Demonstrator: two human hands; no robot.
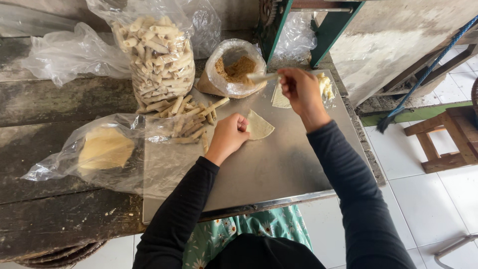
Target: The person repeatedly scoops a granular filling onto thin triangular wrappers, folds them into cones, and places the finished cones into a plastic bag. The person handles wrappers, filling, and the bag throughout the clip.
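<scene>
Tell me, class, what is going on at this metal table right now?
A person works at a metal tray. The left hand presses on a thin triangular wrapper lying flat there. The right hand holds a pale spoon, its tip at the mouth of a bag of brown crumbly filling. Rolled sticks lie loose beside a full bag of rolls, and a bag of round wrappers sits at the left.
</scene>
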